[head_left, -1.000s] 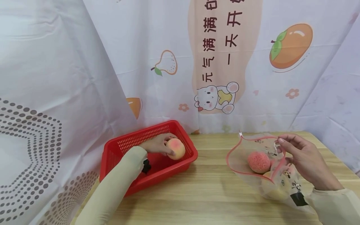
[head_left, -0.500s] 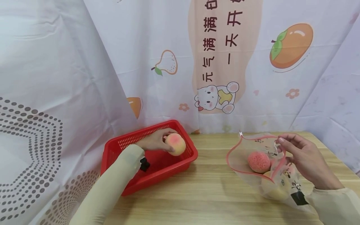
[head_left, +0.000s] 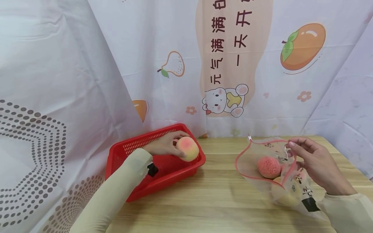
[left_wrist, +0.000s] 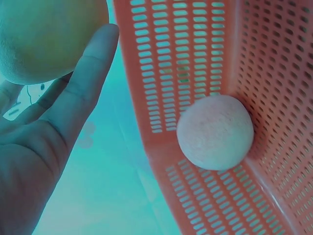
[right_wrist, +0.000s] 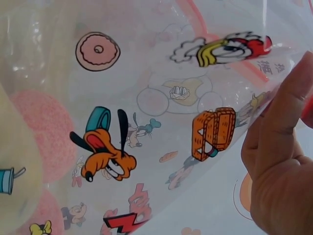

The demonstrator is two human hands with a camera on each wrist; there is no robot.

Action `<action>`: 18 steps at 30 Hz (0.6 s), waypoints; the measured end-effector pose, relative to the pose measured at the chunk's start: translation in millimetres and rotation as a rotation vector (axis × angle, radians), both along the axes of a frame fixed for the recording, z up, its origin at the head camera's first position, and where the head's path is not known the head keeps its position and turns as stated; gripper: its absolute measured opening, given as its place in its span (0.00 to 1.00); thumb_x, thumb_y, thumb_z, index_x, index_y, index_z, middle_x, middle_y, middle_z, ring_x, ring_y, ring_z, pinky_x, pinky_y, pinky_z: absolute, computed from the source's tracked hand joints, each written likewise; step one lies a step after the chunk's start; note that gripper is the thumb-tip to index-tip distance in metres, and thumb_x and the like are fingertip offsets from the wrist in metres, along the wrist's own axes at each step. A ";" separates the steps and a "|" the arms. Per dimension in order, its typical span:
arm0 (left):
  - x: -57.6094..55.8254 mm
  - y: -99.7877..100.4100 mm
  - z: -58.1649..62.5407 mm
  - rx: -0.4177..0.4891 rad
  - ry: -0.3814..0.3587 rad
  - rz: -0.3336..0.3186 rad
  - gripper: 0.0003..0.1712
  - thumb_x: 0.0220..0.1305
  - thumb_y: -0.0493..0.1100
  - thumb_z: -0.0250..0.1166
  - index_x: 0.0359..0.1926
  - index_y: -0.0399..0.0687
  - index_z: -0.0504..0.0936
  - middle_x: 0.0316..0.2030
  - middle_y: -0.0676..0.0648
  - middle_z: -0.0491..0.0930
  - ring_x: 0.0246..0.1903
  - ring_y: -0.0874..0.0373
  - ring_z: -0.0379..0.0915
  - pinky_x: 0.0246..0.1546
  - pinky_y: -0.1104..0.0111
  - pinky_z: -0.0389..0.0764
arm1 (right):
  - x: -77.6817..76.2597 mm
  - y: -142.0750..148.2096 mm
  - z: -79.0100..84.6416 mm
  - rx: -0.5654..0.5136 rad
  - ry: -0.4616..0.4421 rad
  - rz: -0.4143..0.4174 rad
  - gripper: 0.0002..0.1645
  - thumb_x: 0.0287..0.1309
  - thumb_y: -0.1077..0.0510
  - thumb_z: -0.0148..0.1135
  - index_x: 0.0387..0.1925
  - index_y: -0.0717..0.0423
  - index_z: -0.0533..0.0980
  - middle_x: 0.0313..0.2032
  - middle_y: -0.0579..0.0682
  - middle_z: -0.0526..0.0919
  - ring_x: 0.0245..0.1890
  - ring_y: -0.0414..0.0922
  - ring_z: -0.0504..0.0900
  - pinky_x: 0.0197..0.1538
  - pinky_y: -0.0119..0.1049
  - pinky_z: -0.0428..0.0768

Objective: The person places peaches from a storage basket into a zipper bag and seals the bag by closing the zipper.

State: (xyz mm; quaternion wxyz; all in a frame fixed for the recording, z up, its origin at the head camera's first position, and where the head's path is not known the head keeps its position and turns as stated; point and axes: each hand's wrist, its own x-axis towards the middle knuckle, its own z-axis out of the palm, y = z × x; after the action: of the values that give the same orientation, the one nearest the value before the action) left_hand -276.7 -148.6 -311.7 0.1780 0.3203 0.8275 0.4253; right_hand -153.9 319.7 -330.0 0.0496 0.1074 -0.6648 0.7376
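My left hand (head_left: 163,144) grips a yellow peach with a pink blush (head_left: 190,149), held over the right end of a red slotted plastic basket (head_left: 166,185). In the left wrist view, a pale round fruit (left_wrist: 215,133) rests in a corner of that basket. My right hand (head_left: 322,166) pinches the edge of a clear zip bag (head_left: 253,152) between thumb and fingers. Its pink-trimmed mouth gapes toward the left. Inside sit a rough pinkish-red ball (head_left: 268,167) and a yellowish round fruit (head_left: 284,195), partly veiled by the plastic. Cartoon prints cover the bag in the right wrist view.
The basket and bag are on a wooden table (head_left: 215,200), with a stretch of tabletop between them. Behind it hangs a printed white curtain (head_left: 175,97), close to the basket's back edge. Another white sheet (head_left: 73,81) hangs on the left.
My left hand has lifted the peach from inside the basket and shifted it slightly right, to the basket's right rim. The right hand and bag have stayed nearly still.
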 end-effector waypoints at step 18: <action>16.2 30.0 8.9 0.002 0.020 -0.069 0.37 0.51 0.40 0.77 0.62 0.50 0.73 0.55 0.49 0.75 0.55 0.51 0.71 0.48 0.58 0.81 | 2.4 -2.5 0.0 -0.015 -0.001 -0.003 0.11 0.73 0.65 0.51 0.48 0.52 0.78 0.38 0.43 0.84 0.36 0.37 0.81 0.24 0.33 0.75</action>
State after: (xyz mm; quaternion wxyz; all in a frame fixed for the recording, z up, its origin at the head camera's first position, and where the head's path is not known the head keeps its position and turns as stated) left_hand -260.5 -118.5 -302.7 0.1842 0.3532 0.8173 0.4164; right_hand -151.6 317.2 -330.0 0.0510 0.1058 -0.6593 0.7426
